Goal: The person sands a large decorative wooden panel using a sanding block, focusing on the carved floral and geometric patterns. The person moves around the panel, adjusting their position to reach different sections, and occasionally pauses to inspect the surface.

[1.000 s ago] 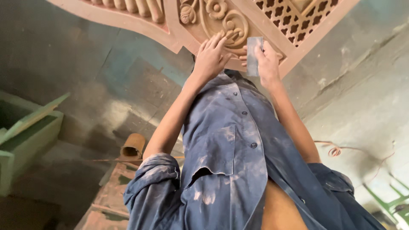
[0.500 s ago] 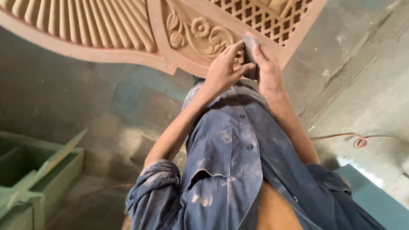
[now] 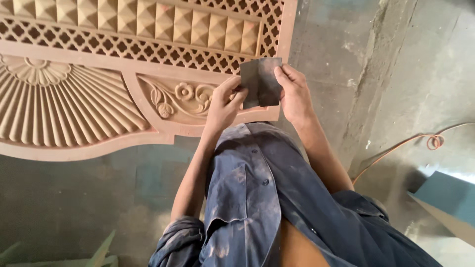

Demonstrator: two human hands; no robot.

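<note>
Head view, looking down past the chest. Both hands raised in front of the torso, gripping one dark grey sheet of sandpaper between them.

Left hand: fingers curled, thumb and fingertips pinching the sheet's lower left edge. Closed on the sheet.

Right hand: fingers wrapped over the sheet's right edge, thumb on the near face. Also closed on the sheet.

Sandpaper: roughly rectangular, held upright and facing the camera, with a vertical crease or overlap running down the middle. Whether it is one folded sheet or two pieces, cannot tell. It sits in front of the lower right corner of the carved wooden panel; whether it touches the wood is unclear.

Panel: pale pinkish-brown, unfinished. Visible features: row of raised pyramid studs along the top, lattice fretwork band beneath, large fluted fan at left, floral scroll relief just left of the left hand. Lower edge curves in a wave.

Clothing: dusty blue shirt, sleeves rolled to the elbows.

Surroundings: grey concrete floor; orange cord trailing at right; teal board at the right edge.
</note>
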